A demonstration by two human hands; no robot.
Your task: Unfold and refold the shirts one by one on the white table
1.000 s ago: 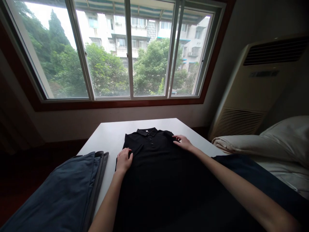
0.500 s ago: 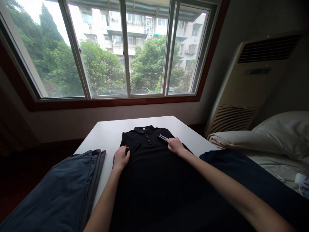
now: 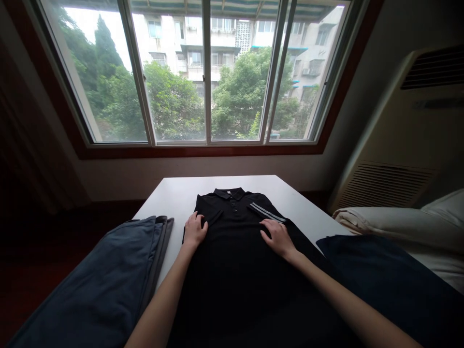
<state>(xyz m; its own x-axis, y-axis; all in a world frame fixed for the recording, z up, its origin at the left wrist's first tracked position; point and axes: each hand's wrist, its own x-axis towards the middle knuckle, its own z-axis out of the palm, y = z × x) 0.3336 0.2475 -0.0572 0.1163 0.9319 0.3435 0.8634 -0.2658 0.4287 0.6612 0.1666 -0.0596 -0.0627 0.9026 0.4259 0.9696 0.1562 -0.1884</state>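
Note:
A black polo shirt (image 3: pixel 232 256) lies face up, its collar towards the window and its short sleeves folded inward over the chest. White stripes edge the sleeve on the right. My left hand (image 3: pixel 195 229) rests on the shirt's left side, just below the left sleeve, fingers apart and lightly bent. On the other side my right hand (image 3: pixel 278 237) lies on the cloth below the striped sleeve cuff, fingers spread and holding nothing. The lower part of the shirt runs out of view between my forearms.
The shirt is on a white table (image 3: pixel 181 187). Folded grey-blue trousers (image 3: pixel 105 270) lie at the left, dark navy cloth (image 3: pixel 384 275) at the right. Beyond it are pale bedding (image 3: pixel 391 220) and a standing air conditioner (image 3: pixel 395 159). A window (image 3: pixel 206 87) is ahead.
My right hand has let go of the striped sleeve cuff and moved down onto the shirt, so more of the stripes shows. The view has turned slightly left. My left hand stays put.

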